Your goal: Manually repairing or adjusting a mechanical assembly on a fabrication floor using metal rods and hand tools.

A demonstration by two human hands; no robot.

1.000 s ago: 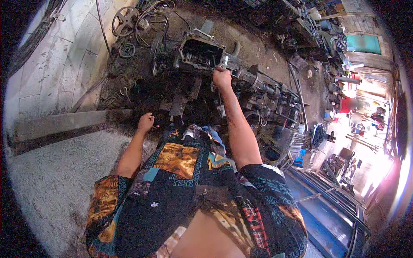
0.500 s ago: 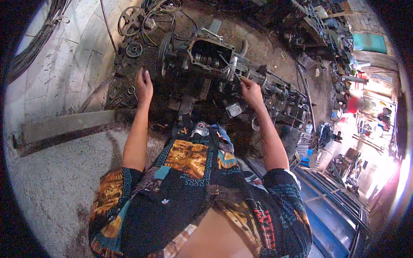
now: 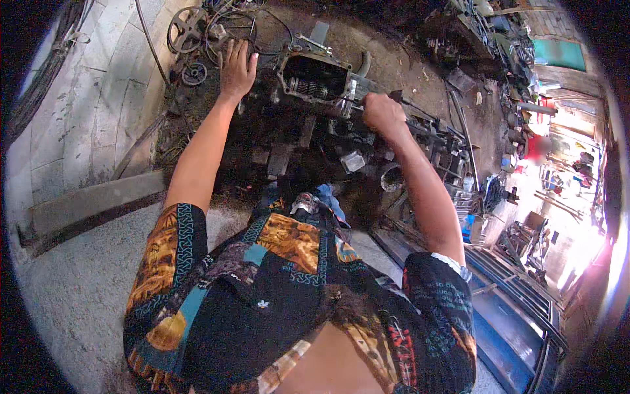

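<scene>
An open metal gearbox housing sits ahead of me, with toothed gears showing inside. To its left, my left hand is stretched flat with the fingers extended, where it covers most of the dark wheel beside the housing. Whether the palm touches that wheel I cannot tell. My right hand is closed in a fist just right of the housing, over the machine's shafts and levers. What it grips is hidden under the fingers. Behind the housing lies a wrench.
Below the machine are a clear plastic container and a round tin. Spoked wheels and cables lean by the left wall. A concrete kerb runs at left. Blue metal frames lie at lower right.
My left hand has moved forward and up, onto the area of the dark wheel. My right hand has gone slightly forward and turned into a fist; the thin rod near its fingers no longer shows.
</scene>
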